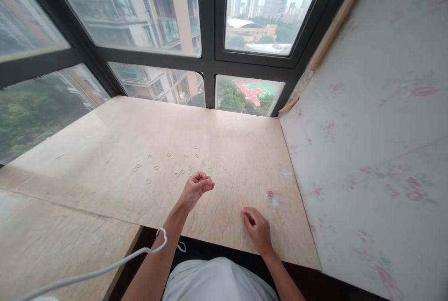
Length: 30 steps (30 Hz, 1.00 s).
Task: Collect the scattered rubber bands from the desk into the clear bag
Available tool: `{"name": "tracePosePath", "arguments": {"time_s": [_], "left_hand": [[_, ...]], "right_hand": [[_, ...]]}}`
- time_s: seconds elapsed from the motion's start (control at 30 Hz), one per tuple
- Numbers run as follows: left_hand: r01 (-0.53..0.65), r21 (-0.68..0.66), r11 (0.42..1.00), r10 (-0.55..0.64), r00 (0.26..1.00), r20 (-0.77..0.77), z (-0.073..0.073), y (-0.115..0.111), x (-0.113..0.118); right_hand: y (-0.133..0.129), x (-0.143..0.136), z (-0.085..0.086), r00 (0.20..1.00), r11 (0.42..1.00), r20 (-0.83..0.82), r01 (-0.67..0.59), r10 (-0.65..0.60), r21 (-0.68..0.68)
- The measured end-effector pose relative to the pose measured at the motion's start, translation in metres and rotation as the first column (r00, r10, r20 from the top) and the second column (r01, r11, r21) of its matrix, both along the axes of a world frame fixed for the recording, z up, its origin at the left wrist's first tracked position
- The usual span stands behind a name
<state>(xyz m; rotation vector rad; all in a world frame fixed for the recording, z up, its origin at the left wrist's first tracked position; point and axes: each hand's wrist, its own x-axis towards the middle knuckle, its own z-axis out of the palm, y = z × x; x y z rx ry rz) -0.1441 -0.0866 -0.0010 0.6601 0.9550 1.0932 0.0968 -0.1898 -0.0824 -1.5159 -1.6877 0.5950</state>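
Note:
Several small thin rings [156, 168] lie scattered over the beige marble-patterned sill [115, 128], some of them touching or overlapping. Just in front of the scatter, my left hand [199, 186] is raised with its fingers pinched together. Whatever is between those fingertips is too small to make out. One ring [210, 170] lies right beside its fingertips. My right hand [257, 227] is curled closed near the front edge of the sill, and the inside of its grip is hidden. To the right of it lies a small clear plastic bag [274, 199] with a pink mark.
Dark-framed windows [210, 63] border the far and left sides. A flowered wall [367, 151] rises on the right, with another clear scrap [287, 173] near its foot. A white cable [115, 263] crosses my left forearm.

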Motion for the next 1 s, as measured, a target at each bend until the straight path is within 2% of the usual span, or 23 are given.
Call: {"name": "tracePosePath", "arguments": {"time_s": [0.1, 0.23, 0.4, 0.53, 0.67, 0.83, 1.0], "left_hand": [[0.047, -0.010, 0.999, -0.046, 0.996, 0.071, 0.002, 0.000, 0.028], [0.125, 0.007, 0.992, -0.125, 0.990, 0.068, -0.001, 0.002, 0.070], [0.260, 0.064, 0.963, -0.260, 0.965, -0.007, -0.005, 0.004, 0.126], [0.338, 0.094, 0.937, -0.322, 0.935, -0.152, -0.012, 0.011, 0.162], [0.394, 0.139, 0.909, -0.337, 0.889, -0.311, -0.026, 0.019, 0.188], [0.449, 0.227, 0.864, -0.301, 0.823, -0.482, -0.037, 0.022, 0.214], [0.543, 0.324, 0.775, -0.185, 0.684, -0.706, -0.037, 0.020, 0.235]], "right_hand": [[0.001, -0.001, 0.002, 1.000, 1.000, -0.030, 0.001, -0.002, -0.006], [0.001, -0.002, 0.007, 0.997, 1.000, -0.073, 0.008, -0.009, -0.019], [0.001, 0.000, 0.011, 0.992, 1.000, -0.124, 0.007, -0.010, -0.030], [0.002, 0.000, 0.011, 0.985, 0.999, -0.167, 0.024, -0.031, -0.039], [0.005, 0.001, 0.010, 0.977, 0.998, -0.208, 0.040, -0.047, -0.042], [0.009, 0.004, 0.007, 0.975, 0.996, -0.210, 0.067, -0.077, -0.055], [0.010, 0.005, 0.003, 0.972, 0.993, -0.211, 0.088, -0.103, -0.077]]}}
